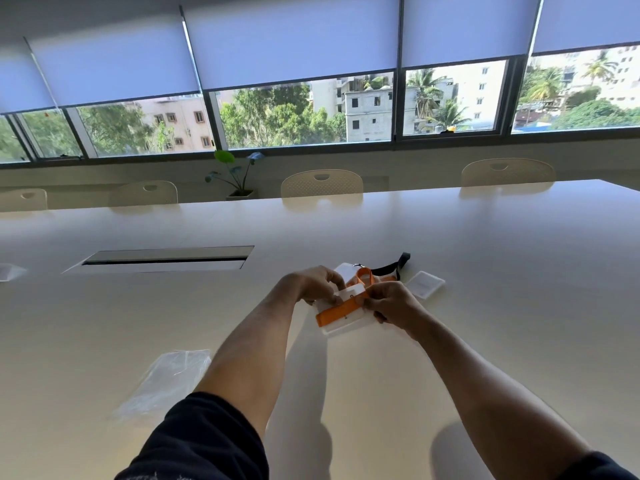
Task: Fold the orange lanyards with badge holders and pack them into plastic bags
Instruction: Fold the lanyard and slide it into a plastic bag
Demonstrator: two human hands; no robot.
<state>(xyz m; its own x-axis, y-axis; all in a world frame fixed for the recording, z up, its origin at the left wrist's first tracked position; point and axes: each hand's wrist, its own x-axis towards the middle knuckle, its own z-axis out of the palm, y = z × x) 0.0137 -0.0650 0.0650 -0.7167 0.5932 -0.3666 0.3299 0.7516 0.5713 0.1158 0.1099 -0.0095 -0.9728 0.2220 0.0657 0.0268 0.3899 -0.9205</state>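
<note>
The folded orange lanyard (337, 311) lies across its badge holder (346, 322) above the worktop (485, 271), pinched by the left hand (317, 284) and right hand (388, 303), and it may spring open if either loosens, while the plastic bag (166, 382) nearby looks empty.

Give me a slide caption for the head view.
Both hands fold an orange lanyard over its badge holder.
</note>
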